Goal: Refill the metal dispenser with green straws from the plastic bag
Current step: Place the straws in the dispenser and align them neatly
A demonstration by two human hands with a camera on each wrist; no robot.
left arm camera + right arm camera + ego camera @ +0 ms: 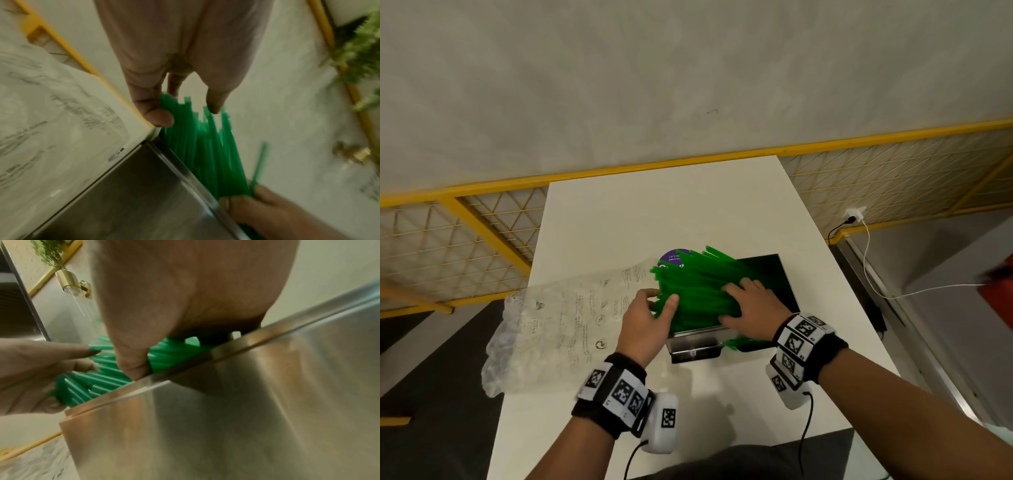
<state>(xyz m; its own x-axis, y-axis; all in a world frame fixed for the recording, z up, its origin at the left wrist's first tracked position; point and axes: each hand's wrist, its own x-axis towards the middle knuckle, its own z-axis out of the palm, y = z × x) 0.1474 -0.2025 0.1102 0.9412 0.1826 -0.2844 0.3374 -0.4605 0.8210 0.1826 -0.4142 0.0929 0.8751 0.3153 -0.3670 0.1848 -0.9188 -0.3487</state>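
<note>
Holding the green straws point(697, 291) over the open metal dispenser point(695, 346), both hands were on the bundle. Left hand point(645, 318) had thumb and fingers curled round the left end; right hand point(748, 305) lay across the right part, thumb tucked under, fingers wrapped over the top. Straws sat in the dispenser mouth, only partly seated, between the two grips.

Risk, as I judged it: ends beyond the left grip were fanned and uneven, so a loose squeeze could let some slide out onto the table point(619, 222). A few already poked past the near rim below the right wrist and could jam the lid.

Long axis ran hand to hand, fanned tips pointing away, beyond the left thumb. Plastic bag point(558, 325) lay outboard of the left hand.
</note>
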